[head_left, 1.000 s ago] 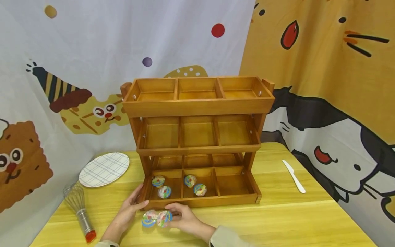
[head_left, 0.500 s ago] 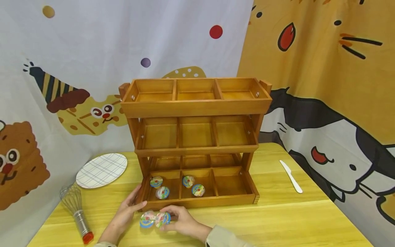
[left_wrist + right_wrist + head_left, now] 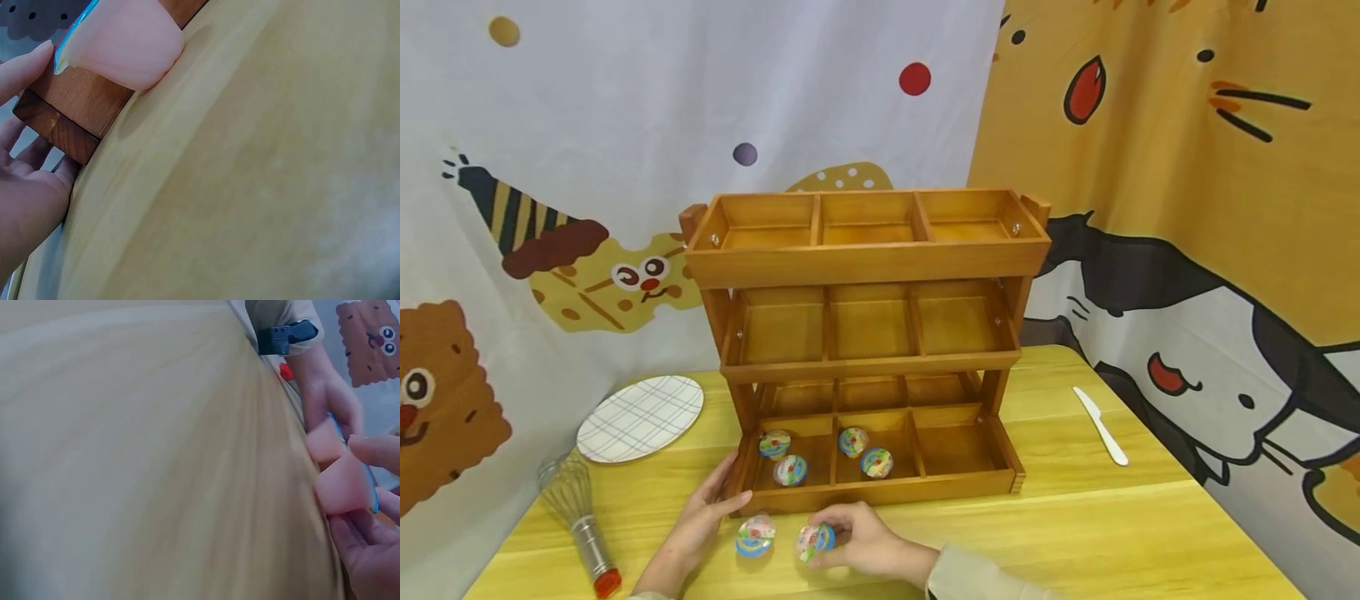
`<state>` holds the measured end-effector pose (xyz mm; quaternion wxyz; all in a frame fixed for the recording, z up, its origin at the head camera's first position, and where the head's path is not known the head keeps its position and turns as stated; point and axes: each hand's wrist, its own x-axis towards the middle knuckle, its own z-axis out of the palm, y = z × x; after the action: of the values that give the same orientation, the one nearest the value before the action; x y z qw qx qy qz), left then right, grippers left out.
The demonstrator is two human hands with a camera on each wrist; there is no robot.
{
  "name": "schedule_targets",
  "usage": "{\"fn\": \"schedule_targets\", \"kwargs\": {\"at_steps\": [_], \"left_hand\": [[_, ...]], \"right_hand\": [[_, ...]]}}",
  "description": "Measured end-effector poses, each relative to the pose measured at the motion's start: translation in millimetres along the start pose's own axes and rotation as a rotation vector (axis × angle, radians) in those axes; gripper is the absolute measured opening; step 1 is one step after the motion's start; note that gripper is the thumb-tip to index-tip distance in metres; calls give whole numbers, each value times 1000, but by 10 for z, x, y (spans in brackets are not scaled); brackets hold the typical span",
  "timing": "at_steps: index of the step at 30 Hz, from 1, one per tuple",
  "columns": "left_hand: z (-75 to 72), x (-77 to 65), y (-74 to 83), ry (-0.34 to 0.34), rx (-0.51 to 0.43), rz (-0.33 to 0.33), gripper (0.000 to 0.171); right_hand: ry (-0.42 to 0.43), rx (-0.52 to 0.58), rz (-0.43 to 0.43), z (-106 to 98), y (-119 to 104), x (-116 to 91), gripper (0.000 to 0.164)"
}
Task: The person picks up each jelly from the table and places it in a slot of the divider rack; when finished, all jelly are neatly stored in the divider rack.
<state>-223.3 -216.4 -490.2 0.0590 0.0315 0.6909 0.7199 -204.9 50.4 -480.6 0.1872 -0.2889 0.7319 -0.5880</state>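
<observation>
My right hand [image 3: 871, 542] pinches a small jelly cup [image 3: 815, 542] with a printed lid, just in front of the wooden rack [image 3: 880, 498]. In the right wrist view the held cup [image 3: 345, 487] is pale pink, with thumb and fingers on either side. A second jelly cup [image 3: 755, 536] stands on the table to its left, apart from it. My left hand [image 3: 688, 529] holds the rack's front left corner, thumb at the front edge and fingers along the outer side. Two jelly cups lie in the bottom tier's left compartment and two in its middle one.
A checked plate [image 3: 640, 419] and a whisk [image 3: 580, 525] with a red end lie on the left of the table. A white plastic knife [image 3: 1101, 427] lies on the right. Printed curtains [image 3: 820, 83] hang behind and beside the table.
My right hand has moved right with its jelly cup, opening a gap between it and the other cup. The left hand stays at the rack's corner. The head view has shifted slightly.
</observation>
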Motion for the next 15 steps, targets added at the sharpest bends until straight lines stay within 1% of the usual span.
{"fn": "schedule_targets", "kwargs": {"at_steps": [4,5,7,9,11,13,15], "left_hand": [[-4,-20,15,-8,-4,-9,77],[-2,-28,21,-10,-4,-11,77],[0,-39,29,-17,1,-11,77],[-1,-42,33,-13,0,-15,77],[-5,-38,32,-10,0,-16,77],[-4,-30,39,-11,-1,-16,76],[2,-24,47,-15,-2,-10,76]], "right_hand": [[35,-21,-25,-268,-103,-167,41],[54,-29,-39,-353,-144,-202,41],[95,-47,-32,-562,-256,-254,43],[159,-85,-29,-796,-350,-268,47],[251,-127,5,-1040,-414,-253,49],[350,-165,52,-1277,-419,-218,49],[445,-192,103,-1479,-361,-173,48]]}}
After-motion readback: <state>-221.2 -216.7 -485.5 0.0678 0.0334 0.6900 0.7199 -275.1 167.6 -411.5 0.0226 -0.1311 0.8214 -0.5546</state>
